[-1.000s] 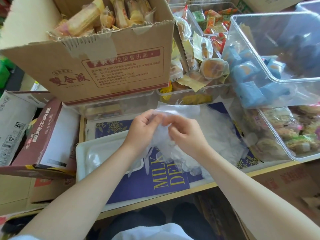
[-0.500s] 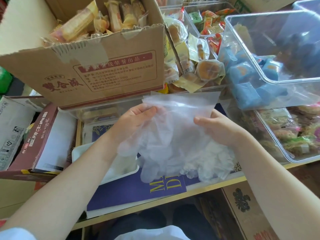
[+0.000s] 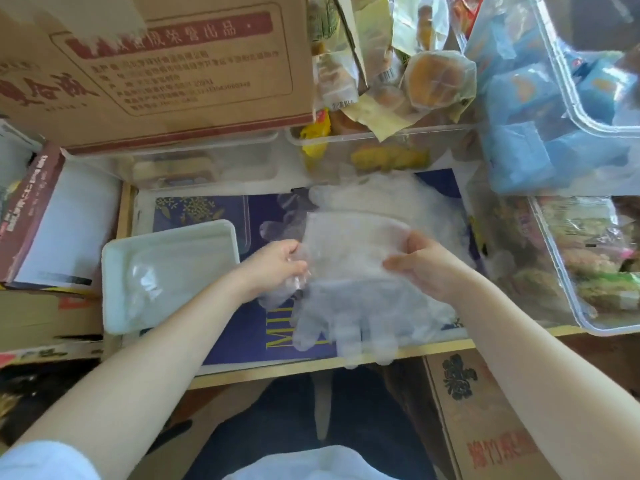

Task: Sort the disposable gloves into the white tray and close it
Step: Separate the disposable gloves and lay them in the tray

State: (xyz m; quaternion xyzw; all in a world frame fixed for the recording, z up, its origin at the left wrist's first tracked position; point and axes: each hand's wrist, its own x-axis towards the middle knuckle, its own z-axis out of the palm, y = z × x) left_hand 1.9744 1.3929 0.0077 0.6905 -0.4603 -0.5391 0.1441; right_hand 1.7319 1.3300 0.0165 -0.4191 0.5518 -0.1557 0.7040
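Observation:
A clear disposable glove (image 3: 349,271) is stretched flat between my two hands, cuff up and fingers hanging toward the near edge. My left hand (image 3: 277,268) pinches its left side and my right hand (image 3: 415,265) pinches its right side. Behind it lies a loose heap of more clear gloves (image 3: 388,199) on the blue printed surface (image 3: 235,327). The white tray (image 3: 114,271) sits to the left of my left hand, with clear gloves lying flat inside it.
A big cardboard box (image 3: 156,81) of snacks stands at the back left. Clear plastic bins (image 3: 571,237) of wrapped food crowd the right and back. A red-brown carton (image 3: 31,216) lies at the left, and another cardboard box (image 3: 485,427) below the table edge.
The glove went from bunched between my hands to spread flat, and my hands have lowered it toward the table. The camera tilted down, so the tray shows fully.

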